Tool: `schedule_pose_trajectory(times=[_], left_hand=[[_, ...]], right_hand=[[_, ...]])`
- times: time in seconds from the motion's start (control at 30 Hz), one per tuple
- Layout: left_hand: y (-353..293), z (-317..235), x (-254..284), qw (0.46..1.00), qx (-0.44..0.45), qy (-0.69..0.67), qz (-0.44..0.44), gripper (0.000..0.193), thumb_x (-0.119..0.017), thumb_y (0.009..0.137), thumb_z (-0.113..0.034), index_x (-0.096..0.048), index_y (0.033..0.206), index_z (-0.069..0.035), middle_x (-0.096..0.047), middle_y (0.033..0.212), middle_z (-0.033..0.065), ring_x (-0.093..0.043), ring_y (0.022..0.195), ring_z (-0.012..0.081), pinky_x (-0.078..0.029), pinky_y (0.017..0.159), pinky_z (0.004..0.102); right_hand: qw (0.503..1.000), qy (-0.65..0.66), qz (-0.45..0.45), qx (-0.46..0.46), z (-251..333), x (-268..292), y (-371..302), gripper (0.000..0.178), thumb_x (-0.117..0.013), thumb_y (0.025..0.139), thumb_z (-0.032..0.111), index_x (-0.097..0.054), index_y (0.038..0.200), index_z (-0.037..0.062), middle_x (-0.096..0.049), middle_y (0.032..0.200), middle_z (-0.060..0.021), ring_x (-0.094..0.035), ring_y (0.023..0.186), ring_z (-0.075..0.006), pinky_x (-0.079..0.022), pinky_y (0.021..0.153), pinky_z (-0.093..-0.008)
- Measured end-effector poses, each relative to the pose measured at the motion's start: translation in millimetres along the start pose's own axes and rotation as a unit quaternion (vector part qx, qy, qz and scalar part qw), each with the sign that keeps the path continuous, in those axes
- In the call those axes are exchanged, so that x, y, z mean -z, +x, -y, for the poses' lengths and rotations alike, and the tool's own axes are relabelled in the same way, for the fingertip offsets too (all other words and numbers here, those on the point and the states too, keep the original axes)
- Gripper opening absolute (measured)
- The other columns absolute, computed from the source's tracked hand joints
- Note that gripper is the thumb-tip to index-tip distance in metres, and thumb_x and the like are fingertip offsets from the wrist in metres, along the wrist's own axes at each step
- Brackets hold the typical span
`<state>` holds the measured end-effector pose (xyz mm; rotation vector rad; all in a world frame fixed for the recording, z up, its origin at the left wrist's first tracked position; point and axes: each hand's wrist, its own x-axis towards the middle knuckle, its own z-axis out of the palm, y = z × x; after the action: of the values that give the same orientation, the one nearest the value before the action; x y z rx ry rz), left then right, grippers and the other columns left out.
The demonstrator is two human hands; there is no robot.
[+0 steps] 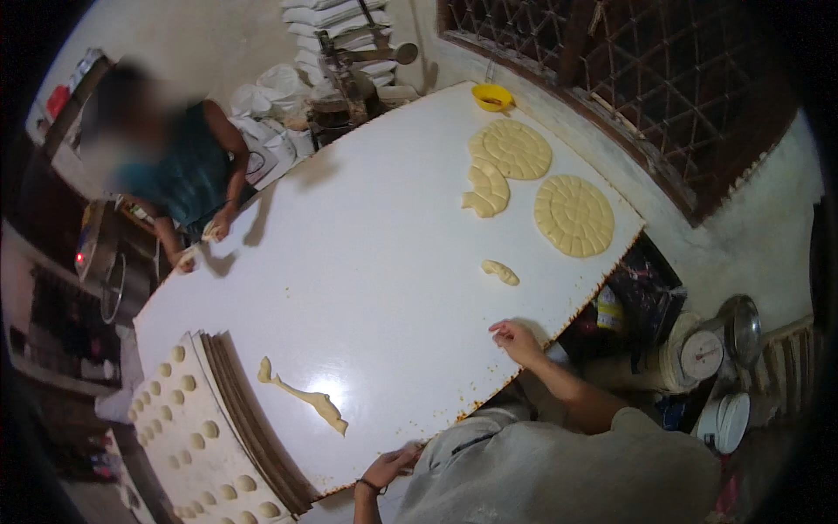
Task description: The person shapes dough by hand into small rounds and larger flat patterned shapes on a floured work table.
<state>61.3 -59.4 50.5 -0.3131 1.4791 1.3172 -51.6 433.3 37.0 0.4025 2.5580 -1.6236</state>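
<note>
My right hand (pixel 518 342) hovers at the near right edge of the white table (pixel 384 236), fingers loosely bent and apart, holding nothing visible. Beyond it lies a small lump of dough (pixel 499 272), not touching the hand. At the near edge my left hand (pixel 393 465) rests by my body, its fingers stretched out and dimly lit, with nothing seen in it. Left of centre, a long uneven strip of dough (pixel 305 397) lies on the tabletop. Two flat rounds of dough cut into pieces, a far round (pixel 517 148) and a nearer round (pixel 573 216), sit at the right, beside a partial cut piece (pixel 489 190).
Stacked boards (pixel 253 419) at the left carry rows of dough balls (pixel 210 429). Across the table a person (pixel 196 166) handles dough. A yellow bowl (pixel 492 98) stands in the far corner. A dial scale (pixel 701 354) and a white bucket (pixel 731 422) are at the right.
</note>
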Motion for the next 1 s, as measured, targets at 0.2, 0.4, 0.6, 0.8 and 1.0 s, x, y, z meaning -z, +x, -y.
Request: schedule_pose_trajectory(times=[0.2,0.4,0.6,0.8,1.0], left_hand=[[81,-167,-33,0.962,-0.174,0.199,-0.068,0.048,-0.064,0.107,-0.038,-0.066,0.135,0.001,-0.074,0.126,0.0113,-0.07,0.113,0.0215,-0.057,0.098,0.0353],[200,-377,-119,0.962,-0.267,-0.052,0.0,0.05,-0.067,0.106,-0.036,-0.06,0.142,-0.001,-0.069,0.13,0.0093,-0.067,0.115,0.0178,-0.057,0.098,0.0352],[428,-478,-81,0.816,-0.388,0.258,-0.343,0.082,-0.084,0.089,-0.032,-0.045,0.151,0.005,-0.06,0.137,0.0229,-0.065,0.119,0.0342,-0.054,0.104,0.0426],[528,-553,-122,0.86,-0.262,0.249,-0.36,0.09,-0.09,0.079,-0.03,-0.043,0.149,0.003,-0.051,0.138,0.026,-0.054,0.128,0.045,-0.051,0.109,0.0465],[479,-595,-203,0.838,-0.256,0.263,-0.404,0.053,-0.087,0.079,-0.017,-0.06,0.124,-0.009,-0.057,0.126,0.0171,-0.058,0.117,0.0387,-0.053,0.101,0.0454]], right_hand=[[0.983,0.156,-0.006,-0.101,-33,110,88,0.038,-0.065,0.102,0.017,-0.064,0.138,0.0086,-0.073,0.102,-0.0055,-0.07,0.089,-0.016,-0.059,0.081,-0.0327],[0.981,0.18,-0.055,-0.035,-143,209,313,0.047,-0.062,0.104,0.027,-0.058,0.145,0.0039,-0.073,0.117,-0.0101,-0.068,0.106,-0.0214,-0.056,0.095,-0.0377],[0.984,0.125,-0.078,-0.096,-54,157,495,0.049,-0.069,0.098,0.036,-0.068,0.132,0.0013,-0.071,0.124,-0.0095,-0.066,0.107,-0.0229,-0.052,0.093,-0.0368],[0.994,-0.06,-0.096,-0.005,23,134,512,0.05,-0.074,0.094,0.044,-0.07,0.119,0.0011,-0.07,0.116,-0.0168,-0.067,0.1,-0.0259,-0.052,0.087,-0.0407],[0.99,-0.054,-0.019,0.126,7,170,528,0.046,-0.077,0.095,0.034,-0.061,0.125,0.0038,-0.065,0.115,-0.0103,-0.063,0.105,-0.0214,-0.052,0.091,-0.0381]])
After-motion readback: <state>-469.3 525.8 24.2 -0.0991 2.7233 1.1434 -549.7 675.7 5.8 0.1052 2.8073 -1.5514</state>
